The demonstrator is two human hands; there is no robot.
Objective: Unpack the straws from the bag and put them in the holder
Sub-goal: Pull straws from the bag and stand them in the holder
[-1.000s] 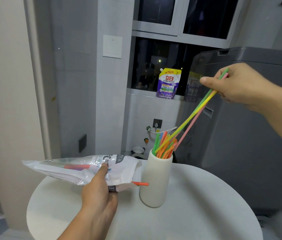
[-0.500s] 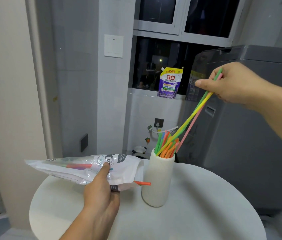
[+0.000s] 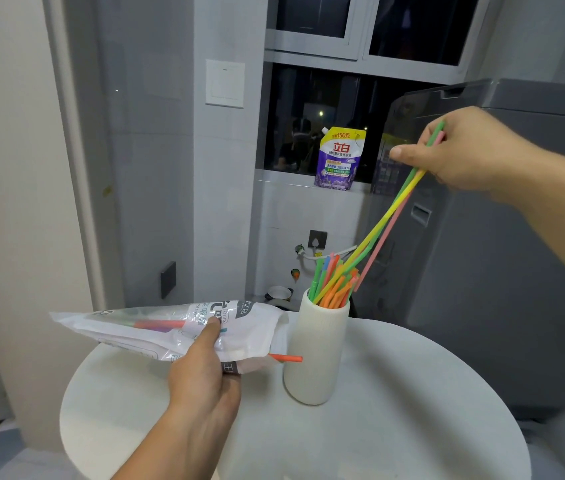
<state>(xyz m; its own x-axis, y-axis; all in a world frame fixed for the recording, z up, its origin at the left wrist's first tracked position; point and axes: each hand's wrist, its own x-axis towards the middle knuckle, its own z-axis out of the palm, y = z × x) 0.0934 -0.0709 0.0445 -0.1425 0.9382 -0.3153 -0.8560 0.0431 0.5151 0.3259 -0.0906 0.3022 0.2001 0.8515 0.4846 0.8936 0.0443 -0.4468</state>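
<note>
Your left hand (image 3: pixel 204 386) grips the bag (image 3: pixel 156 327) from below, thumb pressed on its upper face and fingers curled under it. You hold it above the left part of the table (image 3: pixel 412 410), lying nearly flat with its open end turned to the right. A few straws show through the clear plastic, and one orange straw (image 3: pixel 286 358) sticks out of the opening, its tip in front of the holder (image 3: pixel 315 355). The holder stands upright on the table just right of the bag, and a bunch of short straws (image 3: pixel 333 282) in orange, green, blue and yellow pokes up past its rim. Your right hand (image 3: pixel 471 157) is raised up and to the right of the holder, fingers closed around the top ends of three long straws (image 3: pixel 388 216), one green, one yellow and one pink. They slant down to the left towards the holder. The green and yellow ones run in among the short straws at the mouth. The pink one ends at the right edge of the rim, and you cannot tell whether its tip is inside. Behind the table a purple pouch (image 3: pixel 339 157) stands on the sill under the dark window, a grey washer (image 3: pixel 516 271) fills the right side, and a white switch (image 3: pixel 225 83) sits on the wall.
</note>
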